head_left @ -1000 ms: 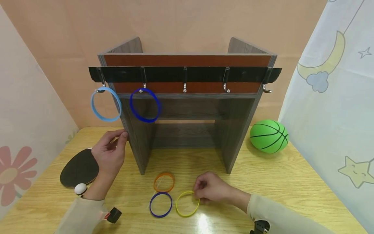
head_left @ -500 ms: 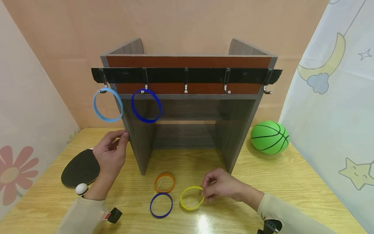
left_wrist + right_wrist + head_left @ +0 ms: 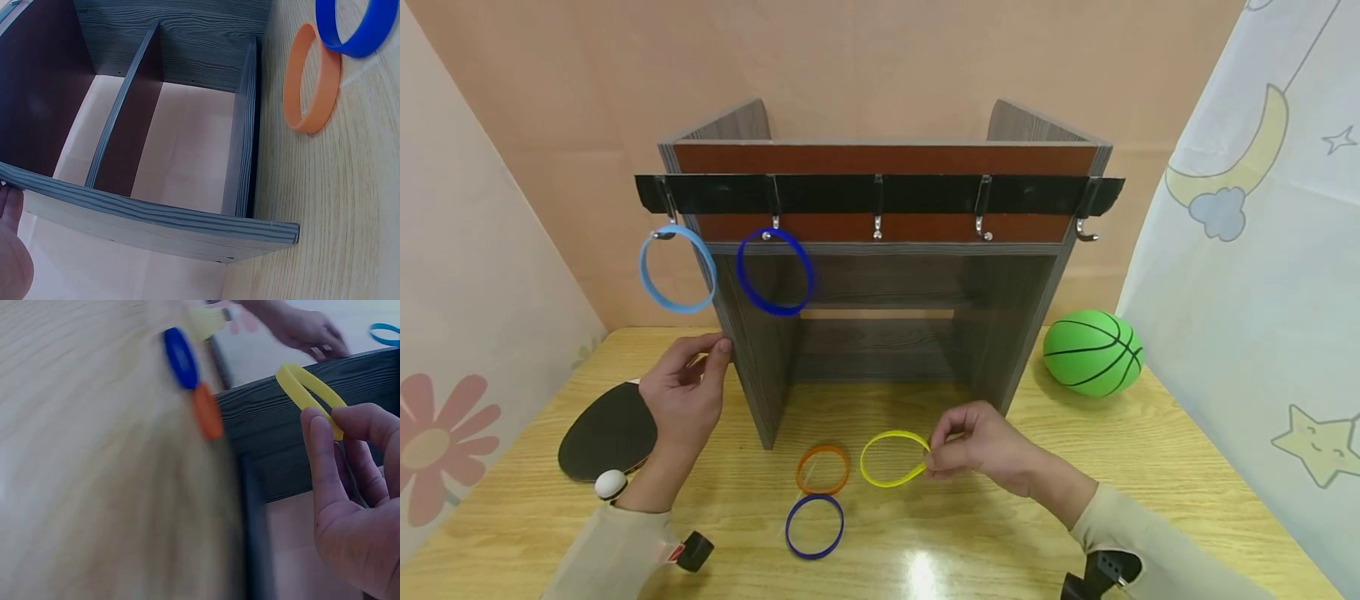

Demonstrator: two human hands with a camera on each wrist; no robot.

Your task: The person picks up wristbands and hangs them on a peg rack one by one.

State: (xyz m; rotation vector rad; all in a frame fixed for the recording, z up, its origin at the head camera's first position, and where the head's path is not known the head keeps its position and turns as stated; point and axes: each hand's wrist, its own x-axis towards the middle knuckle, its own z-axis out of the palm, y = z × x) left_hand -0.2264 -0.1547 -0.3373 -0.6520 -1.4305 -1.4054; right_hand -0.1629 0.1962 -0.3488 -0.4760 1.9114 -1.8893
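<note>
My right hand [image 3: 981, 446] pinches a yellow silicone wristband [image 3: 891, 484] between thumb and fingers, over the table in front of the grey wooden shelf [image 3: 752, 367]. The right wrist view shows the yellow wristband [image 3: 300, 394] standing out from the fingertips. At the outer front edge of the shelf's left side, my left hand [image 3: 688, 392] holds on with thumb and fingertips; the left wrist view shows only part of that hand [image 3: 12, 250]. An orange wristband [image 3: 801, 471] and a dark blue wristband [image 3: 788, 533] lie on the table, their edges meeting.
A black strip [image 3: 827, 193] with several metal hooks crosses the shelf front. A light blue wristband [image 3: 651, 292] and a blue wristband [image 3: 745, 279] hang at the left hooks. A black table tennis bat [image 3: 602, 433], white ball [image 3: 610, 483] and green ball [image 3: 1093, 354] flank the shelf.
My right hand has raised the yellow wristband and moved it away from me toward the shelf and slightly right. The left hand has stayed at the shelf's side.
</note>
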